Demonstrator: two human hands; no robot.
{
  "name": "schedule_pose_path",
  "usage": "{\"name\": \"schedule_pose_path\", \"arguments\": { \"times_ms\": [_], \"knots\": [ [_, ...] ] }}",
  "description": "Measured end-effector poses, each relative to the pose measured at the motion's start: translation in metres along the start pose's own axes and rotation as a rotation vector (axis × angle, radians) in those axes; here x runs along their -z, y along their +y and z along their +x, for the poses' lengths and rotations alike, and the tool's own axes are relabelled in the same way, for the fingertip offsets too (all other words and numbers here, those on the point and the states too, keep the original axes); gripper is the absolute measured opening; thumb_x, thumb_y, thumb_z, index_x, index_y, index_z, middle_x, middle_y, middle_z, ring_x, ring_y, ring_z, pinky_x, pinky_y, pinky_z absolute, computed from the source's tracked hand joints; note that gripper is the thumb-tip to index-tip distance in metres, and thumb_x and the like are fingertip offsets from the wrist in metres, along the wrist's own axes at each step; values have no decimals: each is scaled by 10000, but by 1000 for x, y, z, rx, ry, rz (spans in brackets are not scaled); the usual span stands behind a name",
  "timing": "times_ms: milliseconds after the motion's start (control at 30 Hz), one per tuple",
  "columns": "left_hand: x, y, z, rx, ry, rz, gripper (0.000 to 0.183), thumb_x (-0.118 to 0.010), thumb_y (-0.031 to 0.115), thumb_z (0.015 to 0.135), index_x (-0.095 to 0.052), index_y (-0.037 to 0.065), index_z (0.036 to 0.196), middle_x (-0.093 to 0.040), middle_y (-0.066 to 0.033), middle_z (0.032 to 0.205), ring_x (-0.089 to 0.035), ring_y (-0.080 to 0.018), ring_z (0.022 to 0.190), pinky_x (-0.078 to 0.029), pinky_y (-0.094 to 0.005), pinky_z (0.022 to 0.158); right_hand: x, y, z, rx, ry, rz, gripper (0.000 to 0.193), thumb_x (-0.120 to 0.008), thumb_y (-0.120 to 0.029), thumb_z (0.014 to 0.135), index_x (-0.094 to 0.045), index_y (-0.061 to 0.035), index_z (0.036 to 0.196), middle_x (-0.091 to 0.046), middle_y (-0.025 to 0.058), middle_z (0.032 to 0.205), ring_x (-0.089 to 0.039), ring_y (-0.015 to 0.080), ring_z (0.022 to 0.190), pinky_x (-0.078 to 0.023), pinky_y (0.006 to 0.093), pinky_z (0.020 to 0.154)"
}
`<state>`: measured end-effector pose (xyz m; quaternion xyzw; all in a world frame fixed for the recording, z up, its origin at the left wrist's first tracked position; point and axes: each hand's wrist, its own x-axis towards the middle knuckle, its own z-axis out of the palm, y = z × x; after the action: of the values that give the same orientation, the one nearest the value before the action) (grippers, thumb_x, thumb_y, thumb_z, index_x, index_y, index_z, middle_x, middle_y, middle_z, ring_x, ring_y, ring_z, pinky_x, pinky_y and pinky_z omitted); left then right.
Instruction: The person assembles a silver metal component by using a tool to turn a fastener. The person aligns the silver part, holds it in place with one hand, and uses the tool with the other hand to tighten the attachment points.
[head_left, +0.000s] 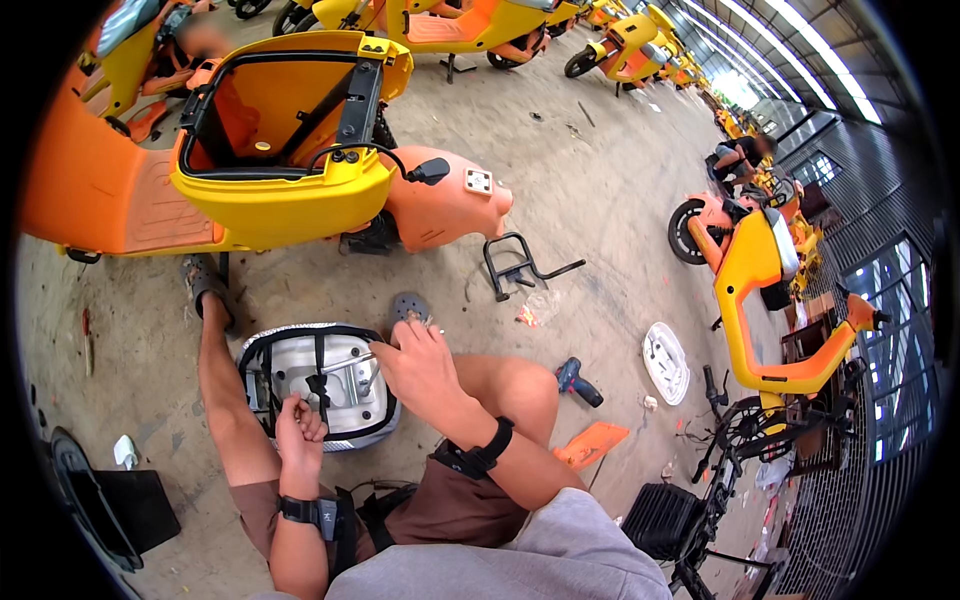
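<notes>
An upturned scooter seat [385,425] lies on the floor between my legs. Its pale underside faces up, edged by a black rim and crossed by a black strap. My right hand [420,368] is above the seat's right side, its fingers closed around one end of a silver rod-like tool [352,364]. The tool reaches over the underside; its exact kind is unclear. My left hand [300,432] is at the seat's near edge, fingers curled, just below a small black bracket [317,386]. Whatever it pinches, if anything, is hidden.
A yellow and orange scooter [285,215] with an open seat compartment stands ahead. To the right are a black metal rack [512,268], a cordless drill [578,382], a white plastic cover [665,364], an orange panel [592,445] and another scooter [735,290]. A black bin [140,510] sits left.
</notes>
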<state>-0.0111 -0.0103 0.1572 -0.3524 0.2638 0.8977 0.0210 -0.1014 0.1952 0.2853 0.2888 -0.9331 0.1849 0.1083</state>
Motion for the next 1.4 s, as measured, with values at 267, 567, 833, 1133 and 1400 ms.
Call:
{"name": "schedule_pose_path", "arguments": {
  "times_ms": [267,567,833,1133,1400],
  "knots": [
    [-4,-3,-3,43,-13,34,260,-578,244,936,-473,113,738,-296,46,512,-262,-74,416,-226,-241,412,-1,-1,-2,-61,-85,246,148,-673,-199,809,-713,-57,805,-575,144,545,-595,343,577,-495,442,569],
    [2,-8,1,34,-37,50,260,-559,247,948,-478,104,747,-302,45,502,-279,-74,416,-238,-244,417,11,19,-4,-21,-207,196,440,-629,-129,854,-539,-83,1282,-636,154,787,-624,325,778,-484,405,738],
    [4,-18,7,56,-19,109,263,-564,253,942,-479,104,742,-301,49,498,-285,-74,413,-238,-246,418,7,29,-7,27,-45,133,329,-687,-177,824,-659,-87,1140,-643,104,842,-605,262,950,-415,399,855],
    [6,-43,26,154,-39,152,266,-576,257,931,-469,114,734,-290,52,499,-271,-77,406,-219,-256,411,9,24,-6,-241,-131,2,177,-701,-277,802,-697,-100,792,-645,147,660,-635,343,614,-485,447,565],
    [4,-27,80,158,-85,96,259,-596,289,935,-508,146,737,-281,79,495,-273,-75,418,-225,-258,417,14,22,1,-213,-252,335,183,-638,-197,771,-727,-91,890,-664,134,710,-652,363,679,-525,426,621]
  ]
}}
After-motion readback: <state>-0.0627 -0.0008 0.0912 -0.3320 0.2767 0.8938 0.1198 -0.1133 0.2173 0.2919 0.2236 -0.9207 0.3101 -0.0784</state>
